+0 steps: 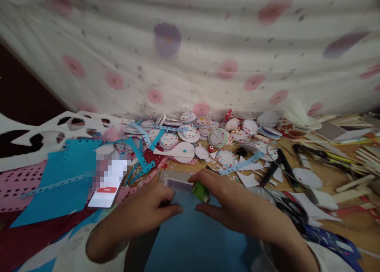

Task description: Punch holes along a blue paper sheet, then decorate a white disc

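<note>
A small green object with a pale tip (201,192), perhaps a small bottle, sits between the thumb and fingers of my right hand (228,196). My left hand (145,208) rests at the left edge of a blue sheet (196,236), its thumb and forefinger apart with nothing visible between them. Its other fingers are curled under and partly hidden. At the far end of the blue sheet stands a white folded edge (179,183), just beyond both hands. The blue sheet slopes down towards me.
Many pin-dotted white discs (190,133) are heaped along the back. To the left lie a phone (103,196) and blue paper (71,189). Pliers (323,157), scissors (292,208), a bowl (299,125) and wooden sticks (353,189) crowd the right. A flowered curtain (196,46) hangs behind.
</note>
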The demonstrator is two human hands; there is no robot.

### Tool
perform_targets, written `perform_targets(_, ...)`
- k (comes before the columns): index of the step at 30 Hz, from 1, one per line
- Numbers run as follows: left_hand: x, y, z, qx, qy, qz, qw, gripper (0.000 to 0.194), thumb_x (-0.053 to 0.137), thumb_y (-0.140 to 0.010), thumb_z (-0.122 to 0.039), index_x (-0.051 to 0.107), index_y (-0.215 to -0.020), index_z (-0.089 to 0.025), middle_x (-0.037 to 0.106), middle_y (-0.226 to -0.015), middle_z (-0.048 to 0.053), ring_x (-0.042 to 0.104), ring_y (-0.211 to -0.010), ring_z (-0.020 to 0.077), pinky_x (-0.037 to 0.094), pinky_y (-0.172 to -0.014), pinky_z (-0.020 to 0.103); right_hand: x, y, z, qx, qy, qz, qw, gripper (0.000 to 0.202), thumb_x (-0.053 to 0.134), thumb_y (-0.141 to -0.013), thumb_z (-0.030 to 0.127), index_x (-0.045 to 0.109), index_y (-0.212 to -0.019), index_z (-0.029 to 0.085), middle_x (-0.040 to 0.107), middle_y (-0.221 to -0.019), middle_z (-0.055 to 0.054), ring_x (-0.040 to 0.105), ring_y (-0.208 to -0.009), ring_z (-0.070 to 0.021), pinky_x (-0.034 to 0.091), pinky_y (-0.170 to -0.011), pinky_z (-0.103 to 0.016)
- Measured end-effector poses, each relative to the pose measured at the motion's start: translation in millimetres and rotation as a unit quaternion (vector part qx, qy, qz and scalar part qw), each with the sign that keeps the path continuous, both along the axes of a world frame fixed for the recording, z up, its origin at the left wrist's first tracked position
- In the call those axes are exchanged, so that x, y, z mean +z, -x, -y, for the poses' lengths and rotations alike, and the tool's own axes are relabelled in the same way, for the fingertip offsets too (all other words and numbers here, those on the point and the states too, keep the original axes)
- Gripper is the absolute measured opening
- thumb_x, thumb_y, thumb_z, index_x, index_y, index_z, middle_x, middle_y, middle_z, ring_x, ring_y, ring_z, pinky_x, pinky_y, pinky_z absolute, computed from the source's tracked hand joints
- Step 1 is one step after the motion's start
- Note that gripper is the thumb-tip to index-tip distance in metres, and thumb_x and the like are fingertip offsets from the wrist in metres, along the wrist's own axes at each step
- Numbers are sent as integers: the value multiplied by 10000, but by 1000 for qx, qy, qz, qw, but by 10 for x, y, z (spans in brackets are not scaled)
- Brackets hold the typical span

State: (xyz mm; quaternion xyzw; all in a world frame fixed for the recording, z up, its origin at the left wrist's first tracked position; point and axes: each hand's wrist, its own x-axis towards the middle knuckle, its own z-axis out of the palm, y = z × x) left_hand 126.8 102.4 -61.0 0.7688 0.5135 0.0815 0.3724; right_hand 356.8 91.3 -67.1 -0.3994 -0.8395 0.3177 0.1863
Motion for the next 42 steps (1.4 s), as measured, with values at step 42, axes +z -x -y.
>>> perform_targets(42, 73, -124, 126, -99, -44, -8, 994, 321, 553, -900, -377, 742, -711, -200, 649, -622, -26, 533, -590, 139, 286, -565, 251, 108, 123, 65, 25, -62, -38, 997, 345, 699, -846, 257, 553, -1155, 213, 601, -1085, -57, 583, -1031, -183, 469, -874, -290)
